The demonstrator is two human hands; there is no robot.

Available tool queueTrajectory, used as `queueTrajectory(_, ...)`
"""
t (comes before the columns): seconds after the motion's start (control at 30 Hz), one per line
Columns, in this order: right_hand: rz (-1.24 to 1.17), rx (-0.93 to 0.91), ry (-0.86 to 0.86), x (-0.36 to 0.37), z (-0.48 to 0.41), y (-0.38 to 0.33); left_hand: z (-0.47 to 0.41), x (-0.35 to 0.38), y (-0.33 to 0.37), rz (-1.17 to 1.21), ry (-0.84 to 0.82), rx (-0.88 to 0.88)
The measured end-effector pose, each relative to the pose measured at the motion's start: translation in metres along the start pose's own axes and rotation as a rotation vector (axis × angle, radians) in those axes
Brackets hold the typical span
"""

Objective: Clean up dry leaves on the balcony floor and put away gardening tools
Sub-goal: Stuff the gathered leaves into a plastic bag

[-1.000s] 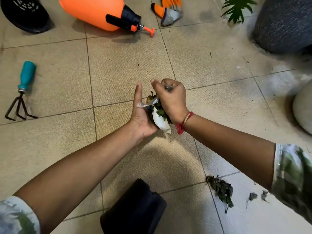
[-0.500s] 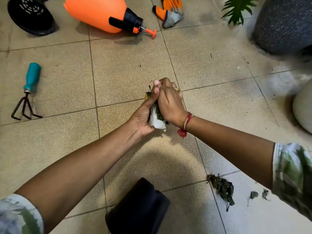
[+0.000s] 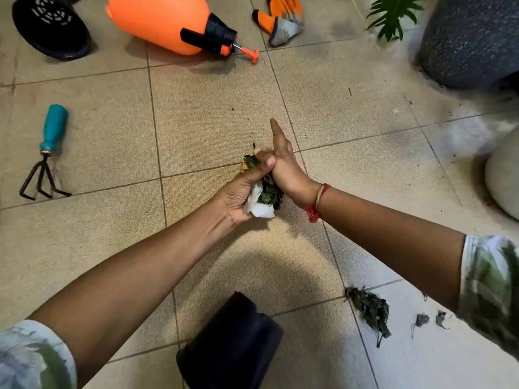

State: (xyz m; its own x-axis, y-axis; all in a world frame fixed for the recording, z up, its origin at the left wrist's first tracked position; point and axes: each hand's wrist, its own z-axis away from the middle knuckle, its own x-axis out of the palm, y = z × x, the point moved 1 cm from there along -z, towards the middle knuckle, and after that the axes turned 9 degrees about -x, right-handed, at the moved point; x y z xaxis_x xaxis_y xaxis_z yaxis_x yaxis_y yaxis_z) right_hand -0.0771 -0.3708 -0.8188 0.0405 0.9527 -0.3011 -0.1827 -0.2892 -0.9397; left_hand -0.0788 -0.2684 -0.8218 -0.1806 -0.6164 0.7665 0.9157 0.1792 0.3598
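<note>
Above the tiled floor, my left hand grips a bundle of dry leaves together with a scrap of white paper. My right hand presses flat against the other side of the bundle, fingers straight and pointing away from me. More dry leaves lie in a clump on the floor at the lower right, with small bits beside them. A teal-handled hand rake lies at the left. An orange sprayer bottle and orange-grey gloves lie at the top.
A black pot lies on its side near me. A black perforated pot sits at the top left. A large dark speckled planter with a green plant stands top right, and a pale round object at the right edge.
My left hand closed from flat to a grip round the leaf bundle. My right hand opened from a fist to straight fingers pressed against it.
</note>
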Motion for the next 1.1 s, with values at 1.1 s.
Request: queueTrajectory(1.1, 0.9, -0.404, -0.443, -0.019, 0.017, 0.064, 0.018, -0.065, 0.006, 0.046, 0.346, -0.031)
